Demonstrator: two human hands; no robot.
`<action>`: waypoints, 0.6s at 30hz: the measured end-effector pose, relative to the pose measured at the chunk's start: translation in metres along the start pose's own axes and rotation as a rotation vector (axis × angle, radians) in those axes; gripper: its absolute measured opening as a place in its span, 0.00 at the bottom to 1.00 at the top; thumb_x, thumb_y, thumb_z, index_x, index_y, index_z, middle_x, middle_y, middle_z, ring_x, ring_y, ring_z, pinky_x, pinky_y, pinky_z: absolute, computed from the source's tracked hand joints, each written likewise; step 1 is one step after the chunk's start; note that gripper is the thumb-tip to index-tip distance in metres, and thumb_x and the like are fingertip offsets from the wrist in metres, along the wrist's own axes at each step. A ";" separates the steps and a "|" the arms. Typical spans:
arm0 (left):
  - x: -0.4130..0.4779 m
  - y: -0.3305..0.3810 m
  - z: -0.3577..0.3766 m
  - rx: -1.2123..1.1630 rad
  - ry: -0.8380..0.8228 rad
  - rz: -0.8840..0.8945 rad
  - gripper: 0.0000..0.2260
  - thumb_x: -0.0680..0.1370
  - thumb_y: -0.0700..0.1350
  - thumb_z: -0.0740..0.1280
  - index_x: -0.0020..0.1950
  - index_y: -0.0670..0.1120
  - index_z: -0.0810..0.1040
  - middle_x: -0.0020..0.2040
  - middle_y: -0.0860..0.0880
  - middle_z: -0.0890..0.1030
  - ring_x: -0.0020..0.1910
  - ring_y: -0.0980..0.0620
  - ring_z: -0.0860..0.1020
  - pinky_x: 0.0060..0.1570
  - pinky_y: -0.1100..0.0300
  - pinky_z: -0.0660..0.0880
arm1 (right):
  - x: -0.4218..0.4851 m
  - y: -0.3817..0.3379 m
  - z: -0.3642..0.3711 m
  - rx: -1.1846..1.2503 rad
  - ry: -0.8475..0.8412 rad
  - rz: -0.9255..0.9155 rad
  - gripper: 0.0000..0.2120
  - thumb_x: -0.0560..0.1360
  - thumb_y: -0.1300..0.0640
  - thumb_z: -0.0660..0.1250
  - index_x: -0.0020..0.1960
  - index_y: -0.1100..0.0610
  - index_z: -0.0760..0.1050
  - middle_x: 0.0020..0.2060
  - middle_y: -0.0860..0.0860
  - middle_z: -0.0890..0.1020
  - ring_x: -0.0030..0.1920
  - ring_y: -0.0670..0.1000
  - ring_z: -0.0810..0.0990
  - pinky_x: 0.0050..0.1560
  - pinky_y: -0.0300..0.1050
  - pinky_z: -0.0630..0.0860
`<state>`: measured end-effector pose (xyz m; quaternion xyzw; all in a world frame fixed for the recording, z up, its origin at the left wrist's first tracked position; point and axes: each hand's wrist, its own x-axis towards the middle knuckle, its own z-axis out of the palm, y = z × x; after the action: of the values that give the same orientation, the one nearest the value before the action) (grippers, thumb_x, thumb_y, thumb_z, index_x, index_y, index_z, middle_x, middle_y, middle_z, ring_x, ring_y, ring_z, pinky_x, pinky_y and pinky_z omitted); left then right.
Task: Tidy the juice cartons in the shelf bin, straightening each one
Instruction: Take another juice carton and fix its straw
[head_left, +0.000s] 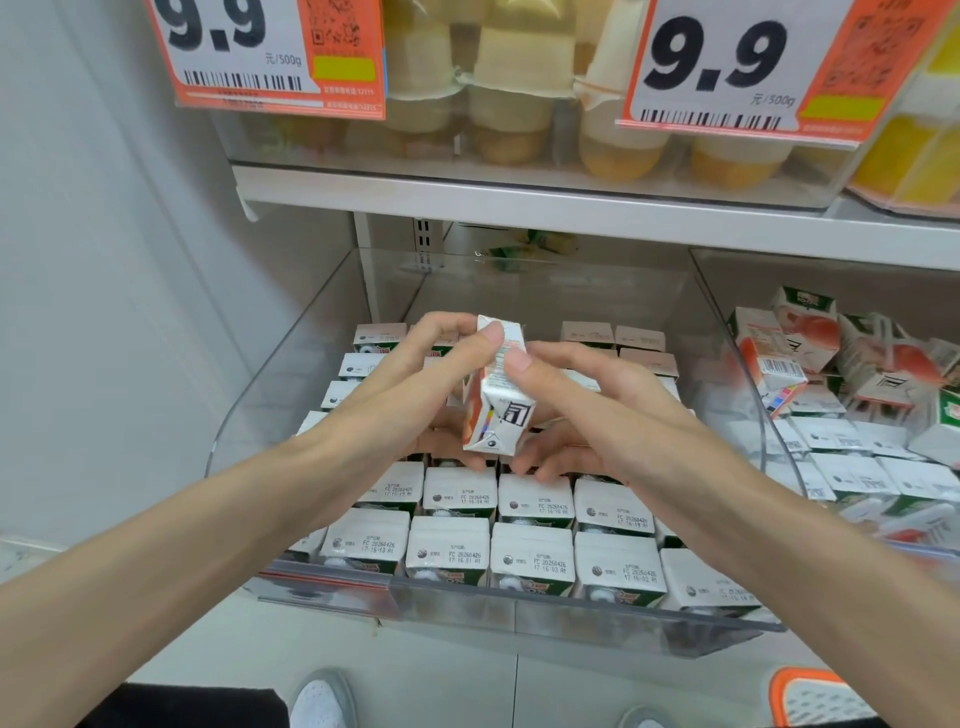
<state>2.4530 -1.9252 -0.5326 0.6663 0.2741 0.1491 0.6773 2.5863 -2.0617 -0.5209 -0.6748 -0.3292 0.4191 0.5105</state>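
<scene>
- A left price tag (244, 57) reading 9.9 hangs from the far upper shelf.
- The left hand (415, 374) grips the upper end of the held juice carton (498, 410); its thumb (491, 332) presses the near face and its fingers curl round the far side.
- That carton is tilted, lifted above the middle of the clear shelf bin (519, 618), with its printed underside facing the camera.
- The packed cartons (535, 561) stand upright in neat rows in the bin, tops showing date stamps.
- The right hand (597, 410) pinches the same carton, thumb on its right side and fingers curled beneath its lower end.
- To the right, the neighbouring bin (831, 255) holds jumbled cartons (810, 332), lying tilted at mixed angles.
- A right price tag (727, 62) hangs above them.
</scene>
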 end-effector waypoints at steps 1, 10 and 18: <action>-0.001 0.000 0.000 0.022 0.001 0.018 0.20 0.76 0.65 0.67 0.65 0.58 0.78 0.48 0.36 0.81 0.41 0.46 0.82 0.40 0.57 0.82 | 0.001 0.001 0.000 0.005 0.002 -0.003 0.23 0.76 0.39 0.73 0.68 0.45 0.79 0.47 0.54 0.90 0.42 0.53 0.89 0.48 0.45 0.85; 0.005 -0.008 -0.007 -0.022 0.042 0.043 0.14 0.85 0.51 0.64 0.69 0.51 0.80 0.45 0.44 0.84 0.41 0.45 0.79 0.35 0.61 0.79 | 0.005 -0.001 -0.007 0.320 -0.085 0.048 0.31 0.82 0.50 0.67 0.81 0.47 0.60 0.51 0.62 0.89 0.49 0.60 0.90 0.48 0.47 0.87; 0.006 -0.007 -0.005 -0.025 0.003 -0.003 0.16 0.88 0.50 0.60 0.62 0.45 0.85 0.44 0.43 0.79 0.39 0.48 0.82 0.35 0.58 0.81 | 0.007 -0.006 -0.008 0.327 -0.049 0.089 0.21 0.86 0.45 0.60 0.62 0.61 0.81 0.48 0.64 0.88 0.50 0.61 0.89 0.49 0.47 0.86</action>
<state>2.4539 -1.9177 -0.5404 0.6572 0.2742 0.1524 0.6853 2.5965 -2.0573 -0.5160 -0.5862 -0.2391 0.5056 0.5862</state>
